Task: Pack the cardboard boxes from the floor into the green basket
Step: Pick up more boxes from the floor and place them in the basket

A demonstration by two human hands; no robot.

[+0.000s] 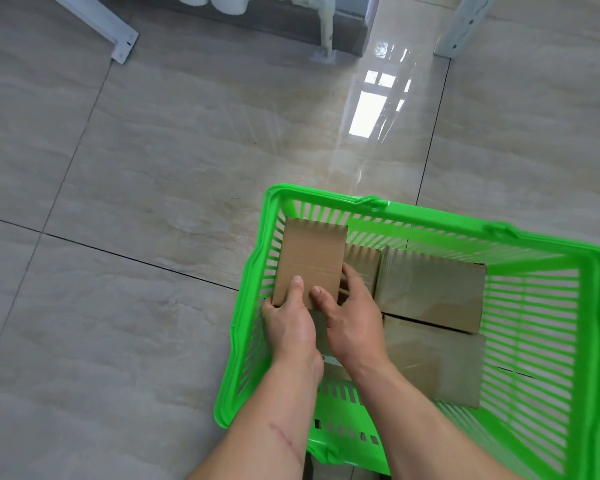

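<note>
While both hands are down inside the green basket [430, 216], I see the left hand [286, 323] and right hand [352, 323] closed around a small cardboard box [310, 258], thumbs on top, at its far-left corner. Two bigger cardboard boxes [430, 292] already lie flat just right of it.

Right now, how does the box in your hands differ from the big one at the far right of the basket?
The held cardboard box is narrower and stands tilted against the green basket left wall; the larger cardboard box lies flat. Left hand and right hand grip the former; the latter lies untouched. Both are plain brown.
</note>
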